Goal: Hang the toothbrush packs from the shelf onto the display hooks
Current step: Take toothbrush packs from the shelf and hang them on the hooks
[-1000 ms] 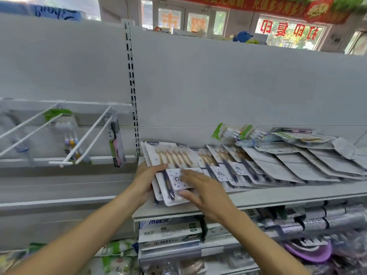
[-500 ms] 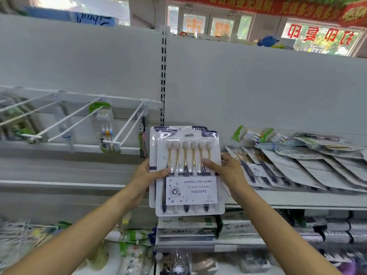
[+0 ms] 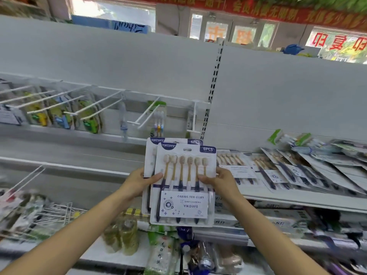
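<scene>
I hold a small stack of white toothbrush packs [image 3: 183, 203] upright in front of me, labelled YIKOJIFE 6PCS, each with several gold-handled brushes. My left hand [image 3: 139, 182] grips the stack's left edge, thumb across the front. My right hand [image 3: 221, 180] grips the right edge. More of the same packs [image 3: 264, 171] lie overlapped on the shelf [image 3: 297, 198] to the right. White display hooks [image 3: 146, 114] stick out from the rail above and left of the stack; the nearest hook [image 3: 193, 121] is just above the packs' top edge.
Other hooks further left [image 3: 59, 100] carry green and blue toothbrush packs. One three-brush pack [image 3: 158, 124] hangs behind the middle hook. Green-capped items [image 3: 288, 137] lie at the back of the shelf. Bottles and boxed goods fill the lower shelves [image 3: 127, 233].
Both hands lifted the stack of packs off the shelf, turned it upright and carried it left. The view swung left, bringing more hooks into sight.
</scene>
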